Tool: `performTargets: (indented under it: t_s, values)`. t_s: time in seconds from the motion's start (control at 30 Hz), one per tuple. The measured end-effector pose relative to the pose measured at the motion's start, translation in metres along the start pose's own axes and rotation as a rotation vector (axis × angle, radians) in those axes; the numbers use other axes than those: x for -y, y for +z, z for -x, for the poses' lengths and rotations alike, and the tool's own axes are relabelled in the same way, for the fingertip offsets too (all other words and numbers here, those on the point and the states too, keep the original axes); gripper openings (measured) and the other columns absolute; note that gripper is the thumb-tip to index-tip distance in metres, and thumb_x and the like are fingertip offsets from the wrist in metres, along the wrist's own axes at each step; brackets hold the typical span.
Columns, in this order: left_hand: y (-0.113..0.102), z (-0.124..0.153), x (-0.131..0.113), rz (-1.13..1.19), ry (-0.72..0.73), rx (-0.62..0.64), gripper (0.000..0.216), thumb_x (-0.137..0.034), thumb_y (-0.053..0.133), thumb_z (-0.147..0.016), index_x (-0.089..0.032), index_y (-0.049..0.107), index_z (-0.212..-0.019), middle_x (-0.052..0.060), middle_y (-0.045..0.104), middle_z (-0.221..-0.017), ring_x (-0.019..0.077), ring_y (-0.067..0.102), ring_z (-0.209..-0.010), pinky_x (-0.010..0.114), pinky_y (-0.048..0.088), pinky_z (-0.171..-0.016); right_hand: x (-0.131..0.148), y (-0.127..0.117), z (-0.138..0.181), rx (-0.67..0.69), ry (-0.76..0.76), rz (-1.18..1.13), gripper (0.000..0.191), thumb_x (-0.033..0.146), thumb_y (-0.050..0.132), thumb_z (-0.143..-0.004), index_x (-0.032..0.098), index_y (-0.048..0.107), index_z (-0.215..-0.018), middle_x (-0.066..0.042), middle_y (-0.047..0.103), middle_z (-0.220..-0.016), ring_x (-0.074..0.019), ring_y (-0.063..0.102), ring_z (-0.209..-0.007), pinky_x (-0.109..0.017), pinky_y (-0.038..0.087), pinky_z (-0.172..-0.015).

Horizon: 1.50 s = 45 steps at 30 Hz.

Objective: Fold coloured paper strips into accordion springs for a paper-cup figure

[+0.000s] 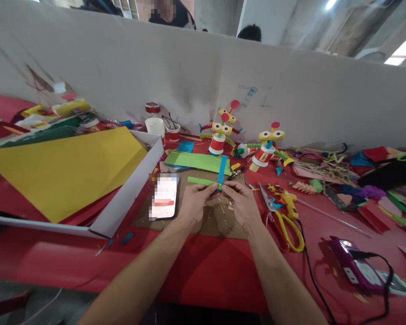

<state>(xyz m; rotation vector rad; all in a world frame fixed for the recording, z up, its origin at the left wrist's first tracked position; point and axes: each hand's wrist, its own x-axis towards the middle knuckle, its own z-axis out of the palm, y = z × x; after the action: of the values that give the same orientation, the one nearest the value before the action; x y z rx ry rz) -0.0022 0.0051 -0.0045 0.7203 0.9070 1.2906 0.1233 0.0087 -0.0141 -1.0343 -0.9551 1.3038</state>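
Observation:
My left hand (196, 199) and my right hand (241, 198) pinch the overlapping ends of two paper strips between thumbs and fingertips. The light green paper strip (199, 181) points left, and the blue paper strip (222, 168) points away from me, so they form a corner. My fingers cover part of the joint. Beneath both hands lies a brown board (211, 225) scattered with small scraps. Just beyond them is a wider sheet of light green paper (196, 160). A lit phone (164, 196) rests left of my left hand.
Yellow-handled scissors (292, 234) and a yellow glue gun (290, 205) lie to the right, near a purple device (357, 266) with a cable. A white box (126, 192) holding coloured paper stands left. Paper figures (217, 143) stand by the white partition (189, 76); a person is behind it.

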Motion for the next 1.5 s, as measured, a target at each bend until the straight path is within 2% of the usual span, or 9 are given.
performTargets:
  t_s: [0.2, 0.43, 0.57, 0.73, 0.93, 1.03, 1.5]
  values:
    - [0.0002, 0.0006, -0.0022, -0.061, 0.014, -0.075, 0.026, -0.032, 0.08, -0.055, -0.011, 0.072, -0.066, 0.007, 0.07, -0.065, 0.0157, 0.064, -0.065, 0.033, 0.052, -0.075, -0.0013, 0.004, 0.002, 0.001, -0.003, -0.03, 0.017, 0.028, 0.075, -0.06, 0.02, 0.068, -0.074, 0.003, 0.064, -0.068, -0.0098, 0.053, -0.064, -0.024, 0.042, -0.063]
    - [0.0031, 0.0034, -0.0025, 0.032, -0.025, 0.026, 0.025, -0.025, 0.08, -0.055, -0.012, 0.073, -0.074, 0.007, 0.072, -0.076, 0.0172, 0.066, -0.076, 0.033, 0.05, -0.084, 0.0022, -0.0001, -0.0023, -0.008, 0.057, -0.081, 0.016, 0.026, 0.075, -0.059, 0.02, 0.069, -0.073, 0.004, 0.063, -0.067, -0.0077, 0.051, -0.06, -0.022, 0.041, -0.06]
    - [0.0028, 0.0024, -0.004, 0.063, -0.038, 0.048, 0.02, -0.023, 0.078, -0.056, -0.012, 0.073, -0.071, 0.007, 0.072, -0.074, 0.0173, 0.066, -0.076, 0.033, 0.05, -0.084, 0.0015, 0.0006, -0.0029, -0.012, 0.086, -0.12, 0.016, 0.023, 0.075, -0.057, 0.02, 0.07, -0.072, 0.003, 0.065, -0.07, -0.0071, 0.052, -0.06, -0.021, 0.042, -0.061]
    - [0.0018, -0.0001, -0.0023, 0.074, -0.016, 0.024, 0.019, -0.027, 0.078, -0.056, -0.011, 0.071, -0.066, 0.007, 0.071, -0.073, 0.0177, 0.065, -0.075, 0.032, 0.051, -0.082, -0.0006, 0.0043, -0.0024, -0.028, 0.086, -0.167, 0.014, 0.024, 0.076, -0.056, 0.019, 0.069, -0.068, 0.004, 0.064, -0.067, -0.0061, 0.052, -0.06, -0.02, 0.041, -0.062]
    - [0.0035, 0.0001, 0.0026, 0.04, 0.019, -0.084, 0.022, -0.028, 0.079, -0.054, -0.01, 0.07, -0.064, 0.006, 0.068, -0.065, 0.0154, 0.064, -0.066, 0.031, 0.05, -0.075, -0.0011, 0.0076, -0.0025, -0.051, 0.08, -0.186, 0.015, 0.025, 0.077, -0.055, 0.021, 0.068, -0.067, 0.005, 0.063, -0.064, -0.0076, 0.053, -0.061, -0.022, 0.043, -0.064]
    - [0.0028, 0.0001, 0.0036, 0.027, 0.023, -0.077, 0.021, -0.027, 0.078, -0.056, -0.01, 0.069, -0.064, 0.006, 0.068, -0.064, 0.0146, 0.063, -0.065, 0.03, 0.049, -0.075, -0.0005, 0.0079, -0.0028, -0.067, 0.087, -0.166, 0.016, 0.025, 0.076, -0.054, 0.02, 0.068, -0.067, 0.005, 0.063, -0.065, -0.0076, 0.052, -0.06, -0.022, 0.043, -0.063]
    - [-0.0002, -0.0024, -0.0003, 0.016, -0.028, -0.054, 0.023, -0.024, 0.079, -0.052, -0.008, 0.07, -0.066, 0.007, 0.069, -0.067, 0.015, 0.063, -0.065, 0.031, 0.05, -0.075, -0.0025, 0.0061, -0.0022, 0.011, 0.089, -0.169, 0.015, 0.021, 0.075, -0.056, 0.021, 0.07, -0.07, 0.004, 0.066, -0.07, -0.0082, 0.054, -0.061, -0.022, 0.044, -0.062]
